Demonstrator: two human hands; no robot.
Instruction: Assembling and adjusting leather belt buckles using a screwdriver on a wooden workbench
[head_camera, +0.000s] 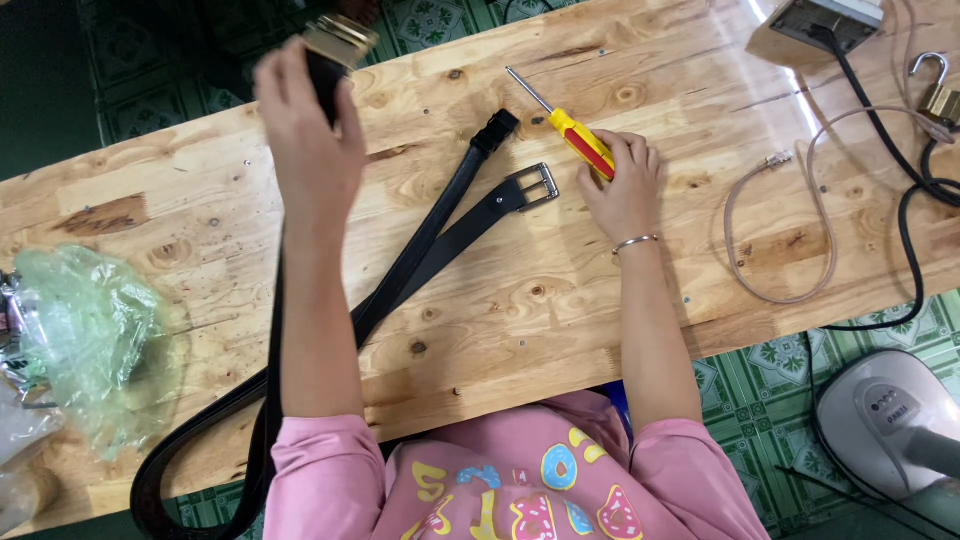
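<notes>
Left hand raised above tabletop, fingers closed around black belt just below its brass buckle. Right hand rests on tabletop, fingers curled over yellow screwdriver handle beside a second, silver-buckled belt. Risk: hanging strap may snag that belt and drag it.

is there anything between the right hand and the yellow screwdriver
No, nothing visible: the right hand already rests on the handle of the yellow screwdriver. The belt buckle lies just beside it, to its left, not between them.

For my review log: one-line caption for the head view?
Left hand lifts a belt's gold buckle; right hand grasps a yellow screwdriver on the wooden table.
</notes>
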